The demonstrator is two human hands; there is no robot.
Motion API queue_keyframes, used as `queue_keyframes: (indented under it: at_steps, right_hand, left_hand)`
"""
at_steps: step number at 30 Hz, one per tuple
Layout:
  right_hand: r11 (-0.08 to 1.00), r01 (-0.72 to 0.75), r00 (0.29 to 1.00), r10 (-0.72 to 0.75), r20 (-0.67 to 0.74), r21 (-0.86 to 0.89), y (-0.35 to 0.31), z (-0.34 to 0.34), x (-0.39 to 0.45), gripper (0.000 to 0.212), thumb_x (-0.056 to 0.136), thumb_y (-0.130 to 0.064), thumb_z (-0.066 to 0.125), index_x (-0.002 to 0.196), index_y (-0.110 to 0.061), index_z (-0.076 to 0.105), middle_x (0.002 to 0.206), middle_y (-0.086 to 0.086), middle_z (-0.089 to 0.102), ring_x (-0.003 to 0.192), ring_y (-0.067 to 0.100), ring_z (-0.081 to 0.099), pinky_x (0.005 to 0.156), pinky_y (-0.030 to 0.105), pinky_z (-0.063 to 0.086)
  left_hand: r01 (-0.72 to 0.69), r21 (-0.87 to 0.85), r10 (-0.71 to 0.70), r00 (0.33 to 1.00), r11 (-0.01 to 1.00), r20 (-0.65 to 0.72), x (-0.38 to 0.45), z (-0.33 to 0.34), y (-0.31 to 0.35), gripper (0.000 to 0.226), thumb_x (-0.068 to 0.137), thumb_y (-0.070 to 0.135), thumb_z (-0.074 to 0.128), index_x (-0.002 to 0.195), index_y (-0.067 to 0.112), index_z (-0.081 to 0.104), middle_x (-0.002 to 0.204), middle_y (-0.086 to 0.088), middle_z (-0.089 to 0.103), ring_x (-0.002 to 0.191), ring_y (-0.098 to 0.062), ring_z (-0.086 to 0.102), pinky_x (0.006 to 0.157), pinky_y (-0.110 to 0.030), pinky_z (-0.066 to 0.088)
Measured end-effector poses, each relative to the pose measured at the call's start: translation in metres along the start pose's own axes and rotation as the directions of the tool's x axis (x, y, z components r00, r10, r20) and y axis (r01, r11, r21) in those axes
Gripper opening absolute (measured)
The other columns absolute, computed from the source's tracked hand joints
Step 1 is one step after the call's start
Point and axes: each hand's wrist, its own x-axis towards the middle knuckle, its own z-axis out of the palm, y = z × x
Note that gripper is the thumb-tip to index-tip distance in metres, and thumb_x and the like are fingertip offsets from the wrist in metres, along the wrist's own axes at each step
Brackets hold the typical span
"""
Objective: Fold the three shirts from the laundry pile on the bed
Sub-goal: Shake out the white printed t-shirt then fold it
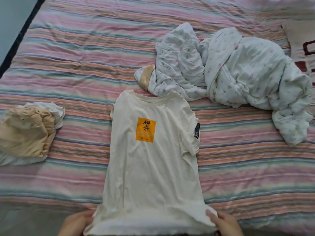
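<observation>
Here a cream T-shirt (153, 167) lies spread face up on the bed (76, 57), which is covered with a sheet striped in pink, orange, green and purple. The shirt's collar points away from the person and its hem lies at the near edge of the bed. An orange square print (146, 129) with dark marks sits on the chest. The sleeve on the right side is folded in over the body, and a small black tag (197, 131) shows on it; the sleeve on the left side looks tucked in along the edge.

The left hand (76, 222) grips the hem at the shirt's near left corner, fingers closed over the cloth. The right hand (223, 222) pinches the near right corner, with the thumb lying on top of the fabric.

To the left of the shirt, well apart from it, lies a pile of clothes (29, 133): a tan garment on top of white cloth, loosely bunched. Beyond the shirt and to the right is a crumpled white quilt with a small floral print (238, 74); its near edge touches or just overlaps the shirt's right shoulder. A beige satin band (146, 77) shows at the quilt's left end. At the far right edge part of a cream cloth with dark red shapes (305, 48) is visible.
</observation>
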Motion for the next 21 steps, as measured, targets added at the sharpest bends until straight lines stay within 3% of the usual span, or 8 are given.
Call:
queue_keyframes:
  at_steps: [2,3,6,9,12,14,17,21]
  right_hand:
    - [0.999,0.024,0.998,-0.026,-0.066,-0.022,-0.028,-0.006,0.009,0.019,0.084,-0.016,0.077,0.075,0.000,0.076,0.052,0.006,0.068,0.046,0.018,0.058,0.051,0.027,0.047]
    - [0.998,0.023,0.995,-0.017,-0.100,0.054,-0.044,-0.001,0.015,0.018,0.086,-0.013,0.074,0.080,0.004,0.072,0.051,0.008,0.064,0.040,0.018,0.051,0.044,0.025,0.043]
    - [0.956,0.084,0.986,-0.039,-0.164,0.280,-0.091,0.010,0.030,0.011,0.087,-0.004,0.071,0.085,-0.001,0.061,0.067,0.011,0.059,0.045,0.017,0.047,0.032,0.018,0.040]
    - [0.882,0.172,0.979,-0.102,-0.177,0.439,-0.139,0.017,0.039,0.014,0.087,-0.004,0.070,0.085,-0.010,0.058,0.077,0.009,0.058,0.055,0.017,0.053,0.034,0.014,0.044]
    - [0.815,0.157,0.987,-0.118,-0.106,0.558,-0.180,0.026,0.054,0.008,0.091,-0.004,0.065,0.085,-0.009,0.061,0.078,0.008,0.060,0.045,0.010,0.059,0.036,0.013,0.046]
    - [0.793,0.126,0.991,-0.120,-0.050,0.595,-0.203,0.031,0.066,0.004,0.093,-0.006,0.063,0.090,-0.004,0.063,0.079,0.008,0.061,0.040,0.004,0.060,0.037,0.013,0.047]
    - [0.763,0.112,0.989,-0.147,0.001,0.637,-0.234,0.036,0.089,0.016,0.095,-0.010,0.061,0.109,-0.003,0.064,0.083,0.007,0.063,0.041,0.003,0.060,0.038,0.013,0.047]
    - [0.742,0.160,0.983,-0.181,-0.034,0.651,-0.277,0.042,0.113,0.006,0.093,-0.008,0.064,0.090,-0.003,0.064,0.080,0.008,0.062,0.040,0.005,0.059,0.037,0.014,0.046]
  left_hand:
    - [-0.054,-0.129,0.050,0.998,0.990,-0.029,0.000,0.008,0.016,0.018,0.071,-0.018,0.065,0.088,-0.011,0.070,0.074,-0.020,0.073,0.066,-0.020,0.071,0.058,-0.019,0.057]
    - [-0.044,-0.227,0.043,0.999,0.973,-0.009,0.002,0.005,0.032,0.025,0.077,-0.015,0.060,0.101,-0.012,0.066,0.087,-0.023,0.072,0.068,-0.024,0.068,0.051,-0.022,0.058]
    - [-0.082,-0.372,0.074,0.997,0.925,-0.038,0.010,0.003,0.084,0.034,0.086,-0.009,0.052,0.120,-0.006,0.058,0.101,-0.021,0.067,0.076,-0.024,0.063,0.048,-0.023,0.058]
    - [-0.127,-0.474,0.150,0.989,0.871,0.011,0.004,0.012,0.136,0.022,0.090,-0.009,0.042,0.098,-0.001,0.061,0.063,-0.006,0.072,0.052,-0.009,0.067,0.045,-0.017,0.055]
    - [-0.151,-0.546,0.201,0.979,0.824,0.033,0.003,0.023,0.182,0.021,0.094,-0.006,0.037,0.082,-0.001,0.054,0.035,-0.002,0.058,0.033,-0.002,0.057,0.046,-0.017,0.055]
    - [-0.184,-0.573,0.229,0.973,0.799,0.007,0.010,0.027,0.209,0.022,0.095,-0.003,0.040,0.079,0.000,0.054,0.037,-0.001,0.060,0.035,-0.003,0.060,0.047,-0.017,0.055]
    - [-0.219,-0.593,0.265,0.964,0.775,-0.010,0.023,0.031,0.243,0.020,0.094,-0.002,0.043,0.080,0.002,0.057,0.045,-0.001,0.066,0.041,-0.005,0.064,0.047,-0.016,0.055]
    - [-0.286,-0.598,0.340,0.940,0.749,-0.024,0.038,0.041,0.287,0.019,0.093,-0.001,0.046,0.079,0.004,0.058,0.046,0.002,0.067,0.042,-0.004,0.064,0.047,-0.015,0.055]
